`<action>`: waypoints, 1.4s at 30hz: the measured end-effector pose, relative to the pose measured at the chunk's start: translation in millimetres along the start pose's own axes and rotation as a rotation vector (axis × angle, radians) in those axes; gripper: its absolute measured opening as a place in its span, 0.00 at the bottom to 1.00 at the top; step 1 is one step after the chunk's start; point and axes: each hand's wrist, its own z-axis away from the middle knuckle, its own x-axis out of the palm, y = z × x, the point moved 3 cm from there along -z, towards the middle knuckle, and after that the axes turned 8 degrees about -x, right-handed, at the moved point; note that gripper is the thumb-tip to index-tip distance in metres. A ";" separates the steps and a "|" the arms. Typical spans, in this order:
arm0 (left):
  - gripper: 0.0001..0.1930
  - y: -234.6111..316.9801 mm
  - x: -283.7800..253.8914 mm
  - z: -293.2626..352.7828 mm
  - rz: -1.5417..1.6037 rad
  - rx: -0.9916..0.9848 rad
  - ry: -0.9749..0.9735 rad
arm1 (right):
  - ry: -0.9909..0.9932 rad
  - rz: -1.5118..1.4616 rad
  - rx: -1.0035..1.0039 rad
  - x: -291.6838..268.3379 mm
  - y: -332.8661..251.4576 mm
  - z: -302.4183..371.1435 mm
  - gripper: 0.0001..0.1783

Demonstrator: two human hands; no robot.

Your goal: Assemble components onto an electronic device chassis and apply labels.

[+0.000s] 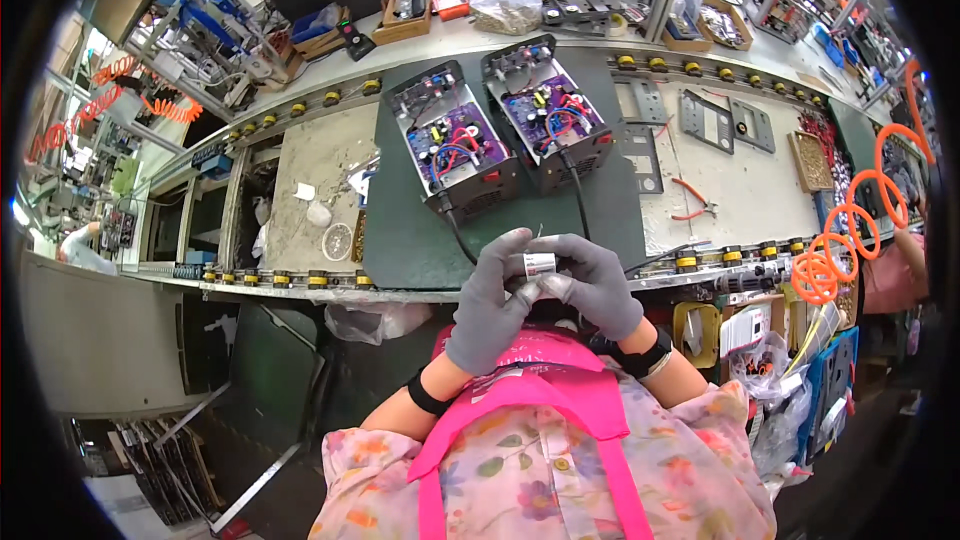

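In front of my chest, both gloved hands are closed around a small white cylinder (540,263) with a reddish mark; its exact kind is hard to make out. My left hand (486,305) pinches it from the left and my right hand (598,290) from the right, the fingertips nearly meeting. Beyond them, two open metal-cased electronic units (462,140) with purple circuit boards, red and blue wires and black cords rest on a dark green board (400,245). The right unit (545,105) stands close beside the left one.
Yellow-and-black rollers (685,258) line both edges of the bench. Red-handled pliers (692,202) and grey metal panels (708,122) lie to the right. An orange coiled hose (825,260) hangs at the far right. Boxes and plastic bags (507,2) crowd the back shelf.
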 end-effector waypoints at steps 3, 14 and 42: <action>0.29 -5.6 -7.7 3.8 -0.102 0.005 0.066 | -0.006 0.272 -0.153 4.9 6.5 -5.7 0.17; 0.27 -35.5 -25.3 0.7 -0.045 -0.083 0.119 | 0.148 0.144 0.033 18.3 34.9 -15.8 0.09; 0.27 -62.9 -67.2 40.4 0.091 -0.326 0.120 | 0.291 0.103 0.066 -9.1 146.4 -123.6 0.13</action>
